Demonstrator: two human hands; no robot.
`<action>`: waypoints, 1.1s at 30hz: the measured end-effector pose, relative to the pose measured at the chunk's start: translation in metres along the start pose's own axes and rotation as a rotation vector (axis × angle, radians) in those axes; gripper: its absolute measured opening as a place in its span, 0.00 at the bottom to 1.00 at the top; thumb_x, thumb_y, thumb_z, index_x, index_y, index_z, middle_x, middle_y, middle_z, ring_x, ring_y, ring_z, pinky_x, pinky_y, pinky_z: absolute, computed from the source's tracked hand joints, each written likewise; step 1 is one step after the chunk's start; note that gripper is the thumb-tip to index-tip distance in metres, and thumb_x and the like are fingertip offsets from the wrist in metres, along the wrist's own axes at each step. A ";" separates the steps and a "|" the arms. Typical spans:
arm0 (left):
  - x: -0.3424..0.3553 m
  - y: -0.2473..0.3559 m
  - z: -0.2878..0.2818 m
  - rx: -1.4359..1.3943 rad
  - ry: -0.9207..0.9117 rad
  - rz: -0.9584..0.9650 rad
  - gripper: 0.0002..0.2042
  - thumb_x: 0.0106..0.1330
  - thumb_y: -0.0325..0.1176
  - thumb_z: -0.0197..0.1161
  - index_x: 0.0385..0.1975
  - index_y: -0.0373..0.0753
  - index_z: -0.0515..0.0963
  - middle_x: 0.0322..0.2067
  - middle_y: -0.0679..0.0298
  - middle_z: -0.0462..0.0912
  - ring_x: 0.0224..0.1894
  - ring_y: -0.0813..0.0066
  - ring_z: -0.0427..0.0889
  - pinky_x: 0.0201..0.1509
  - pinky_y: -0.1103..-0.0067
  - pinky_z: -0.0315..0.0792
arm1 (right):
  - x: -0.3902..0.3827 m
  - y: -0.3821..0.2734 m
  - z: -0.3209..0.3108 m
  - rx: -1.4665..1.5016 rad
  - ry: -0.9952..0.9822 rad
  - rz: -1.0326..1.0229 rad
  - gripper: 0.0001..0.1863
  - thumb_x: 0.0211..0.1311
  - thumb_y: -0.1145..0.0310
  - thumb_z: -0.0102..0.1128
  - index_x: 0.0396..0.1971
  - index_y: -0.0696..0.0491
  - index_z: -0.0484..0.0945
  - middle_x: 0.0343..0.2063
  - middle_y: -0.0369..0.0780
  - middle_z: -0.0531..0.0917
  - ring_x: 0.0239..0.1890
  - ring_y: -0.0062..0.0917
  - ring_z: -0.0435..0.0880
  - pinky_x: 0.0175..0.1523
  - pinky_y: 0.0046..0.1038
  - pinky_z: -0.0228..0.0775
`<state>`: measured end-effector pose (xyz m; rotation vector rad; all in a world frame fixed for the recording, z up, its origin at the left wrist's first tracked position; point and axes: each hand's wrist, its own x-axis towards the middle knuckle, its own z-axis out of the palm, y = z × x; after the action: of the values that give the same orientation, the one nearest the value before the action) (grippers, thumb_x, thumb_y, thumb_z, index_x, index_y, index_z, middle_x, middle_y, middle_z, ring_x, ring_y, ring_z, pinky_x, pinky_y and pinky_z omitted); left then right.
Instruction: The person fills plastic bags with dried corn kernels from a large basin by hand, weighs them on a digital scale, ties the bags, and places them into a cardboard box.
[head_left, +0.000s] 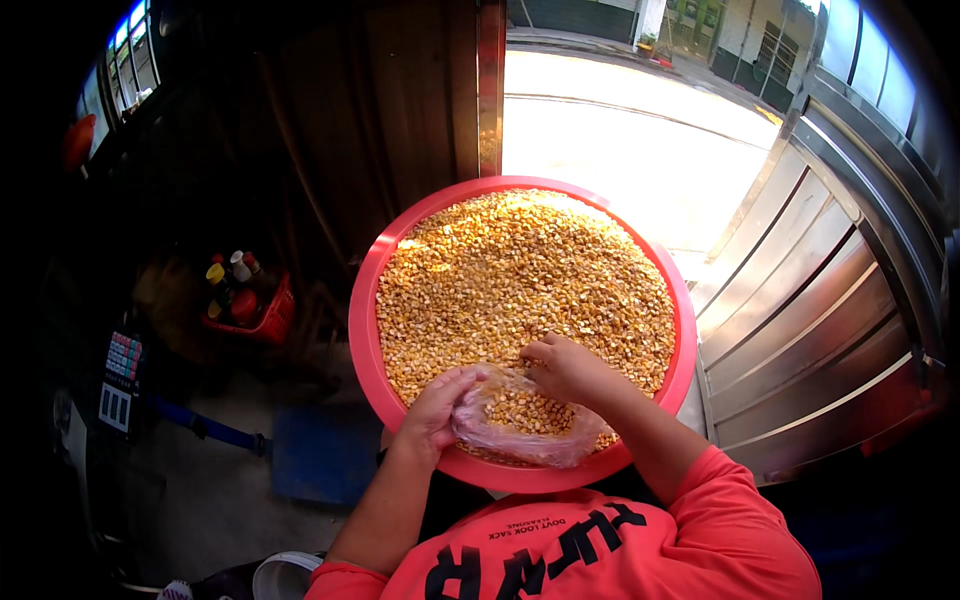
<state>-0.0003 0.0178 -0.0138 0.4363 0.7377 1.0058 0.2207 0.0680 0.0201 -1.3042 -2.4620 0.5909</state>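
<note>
A round red basin (365, 330) in front of me is filled with yellow dried corn kernels (520, 270). At its near side lies a clear, pinkish plastic bag (510, 440) with corn kernels in it, its mouth spread wide. My left hand (437, 405) is closed on the left edge of the bag, thumb along the rim. My right hand (570, 370) is at the bag's far right rim, just over the kernels. Its fingers are curled inward; what lies between them is hidden.
A red basket (270, 315) with several bottles stands at the left. Nearer are a keypad device (122, 370) and a blue platform (325, 452). A white bucket (285, 578) is at the lower edge. A metal door (800, 330) borders the basin's right; a bright doorway lies beyond.
</note>
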 end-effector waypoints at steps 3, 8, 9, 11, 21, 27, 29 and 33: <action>0.002 -0.001 -0.001 0.008 0.008 0.008 0.07 0.66 0.34 0.52 0.36 0.37 0.72 0.21 0.66 0.74 0.14 0.81 0.70 0.14 0.84 0.66 | 0.004 0.013 0.005 -0.018 -0.047 -0.072 0.10 0.52 0.69 0.57 0.35 0.53 0.78 0.31 0.47 0.78 0.38 0.42 0.78 0.44 0.37 0.71; 0.001 -0.001 -0.007 -0.023 -0.044 -0.002 0.07 0.65 0.32 0.54 0.35 0.36 0.74 0.25 0.64 0.77 0.18 0.80 0.74 0.19 0.83 0.70 | 0.000 0.023 -0.003 0.063 0.003 -0.025 0.08 0.50 0.71 0.58 0.32 0.54 0.78 0.28 0.42 0.80 0.35 0.38 0.79 0.42 0.34 0.71; -0.001 0.000 -0.002 -0.009 -0.004 0.001 0.07 0.66 0.33 0.53 0.35 0.37 0.73 0.22 0.65 0.76 0.16 0.80 0.72 0.16 0.83 0.68 | -0.001 0.023 -0.005 0.103 0.042 -0.009 0.07 0.50 0.72 0.58 0.31 0.54 0.78 0.28 0.42 0.80 0.35 0.37 0.79 0.41 0.33 0.71; 0.000 -0.001 -0.001 -0.001 0.012 0.005 0.07 0.65 0.33 0.53 0.36 0.36 0.73 0.22 0.65 0.76 0.16 0.80 0.72 0.17 0.83 0.69 | -0.004 0.018 -0.010 0.179 0.073 -0.059 0.07 0.51 0.73 0.57 0.32 0.55 0.78 0.28 0.43 0.80 0.35 0.37 0.79 0.41 0.32 0.71; 0.006 -0.004 -0.007 -0.045 -0.037 0.029 0.10 0.64 0.30 0.53 0.41 0.32 0.74 0.30 0.61 0.80 0.25 0.78 0.79 0.24 0.82 0.75 | -0.022 -0.050 -0.013 0.171 -0.151 -0.191 0.11 0.54 0.72 0.56 0.39 0.53 0.78 0.34 0.44 0.77 0.39 0.38 0.77 0.45 0.34 0.69; 0.003 -0.001 -0.003 -0.032 -0.061 0.015 0.08 0.66 0.32 0.53 0.38 0.34 0.73 0.32 0.60 0.79 0.30 0.75 0.80 0.31 0.78 0.77 | -0.036 -0.039 -0.028 0.204 -0.044 -0.211 0.12 0.55 0.70 0.57 0.41 0.52 0.77 0.39 0.44 0.76 0.42 0.38 0.76 0.47 0.34 0.69; 0.004 -0.001 -0.005 -0.018 -0.050 0.023 0.08 0.65 0.32 0.53 0.37 0.34 0.73 0.30 0.60 0.79 0.27 0.75 0.79 0.28 0.79 0.76 | -0.047 -0.029 -0.036 0.089 0.081 -0.149 0.13 0.54 0.68 0.58 0.40 0.54 0.76 0.39 0.44 0.76 0.43 0.38 0.76 0.47 0.35 0.69; 0.003 -0.003 -0.008 0.011 0.013 0.053 0.08 0.65 0.32 0.54 0.37 0.34 0.73 0.25 0.62 0.77 0.20 0.77 0.75 0.20 0.81 0.72 | -0.073 -0.015 -0.052 -0.089 0.111 0.097 0.20 0.55 0.58 0.58 0.43 0.54 0.73 0.37 0.44 0.76 0.43 0.38 0.76 0.45 0.36 0.69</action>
<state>-0.0037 0.0186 -0.0224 0.4612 0.7474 1.0558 0.2724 0.0106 0.0679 -1.4566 -2.3703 0.4238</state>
